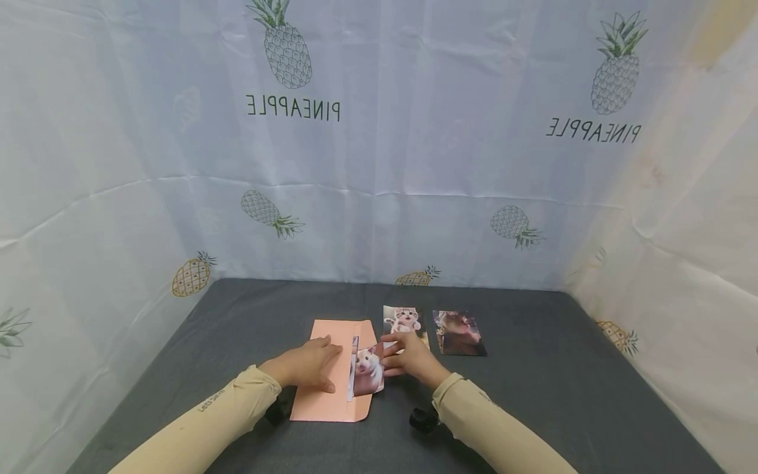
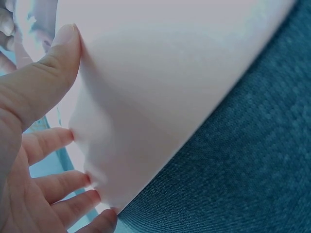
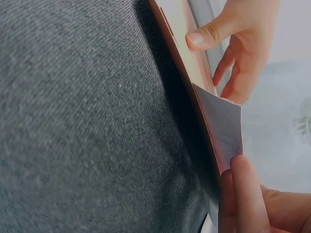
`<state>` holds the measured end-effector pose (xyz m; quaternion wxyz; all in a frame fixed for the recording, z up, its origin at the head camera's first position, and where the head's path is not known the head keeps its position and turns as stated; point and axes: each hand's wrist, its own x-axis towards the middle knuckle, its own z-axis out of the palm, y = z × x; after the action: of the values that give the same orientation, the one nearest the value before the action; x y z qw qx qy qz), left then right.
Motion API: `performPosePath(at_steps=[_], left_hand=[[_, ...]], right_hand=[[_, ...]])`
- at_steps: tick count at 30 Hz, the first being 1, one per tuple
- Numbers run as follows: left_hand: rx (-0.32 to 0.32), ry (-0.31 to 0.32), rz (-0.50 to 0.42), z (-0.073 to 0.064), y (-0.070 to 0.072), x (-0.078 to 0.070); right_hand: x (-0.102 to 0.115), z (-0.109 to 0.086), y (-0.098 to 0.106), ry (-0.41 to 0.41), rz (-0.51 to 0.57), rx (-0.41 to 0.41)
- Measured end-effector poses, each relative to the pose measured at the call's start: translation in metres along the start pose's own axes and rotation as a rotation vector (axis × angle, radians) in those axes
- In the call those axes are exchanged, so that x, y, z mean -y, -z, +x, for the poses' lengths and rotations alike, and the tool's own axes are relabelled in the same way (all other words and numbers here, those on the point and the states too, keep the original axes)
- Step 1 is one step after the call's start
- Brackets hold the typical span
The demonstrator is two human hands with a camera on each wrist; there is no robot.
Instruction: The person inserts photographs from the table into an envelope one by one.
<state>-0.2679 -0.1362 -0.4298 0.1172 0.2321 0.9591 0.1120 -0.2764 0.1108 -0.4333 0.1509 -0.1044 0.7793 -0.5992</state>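
A pink envelope lies on the dark table with its flap folded out to the right. My left hand rests on its left part; in the left wrist view the thumb and spread fingertips touch the paper. A hamster photo sits at the envelope's opening, over the flap. My right hand pinches the photo's right edge. Seen from the right wrist, the photo's pale back tilts up from the envelope. Another pale-edged sheet shows at the opening, partly hidden.
A kitten photo lies just behind my right hand, partly covered by it. Farther right is a dark pinkish photo. The grey tablecloth reaches back to a pineapple-print curtain.
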Motion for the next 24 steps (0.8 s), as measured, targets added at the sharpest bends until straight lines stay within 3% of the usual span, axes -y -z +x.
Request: performPosePath(at_steps=[13,24], left_hand=[[-0.01,-0.009,-0.006,0.0,0.0,-0.001],[-0.018,-0.018,-0.017,-0.002,0.001,-0.001]], right_hand=[[0.004,-0.001,-0.01,0.005,-0.06,-0.025],[0.005,0.004,-0.016,-0.037,-0.094,-0.054]])
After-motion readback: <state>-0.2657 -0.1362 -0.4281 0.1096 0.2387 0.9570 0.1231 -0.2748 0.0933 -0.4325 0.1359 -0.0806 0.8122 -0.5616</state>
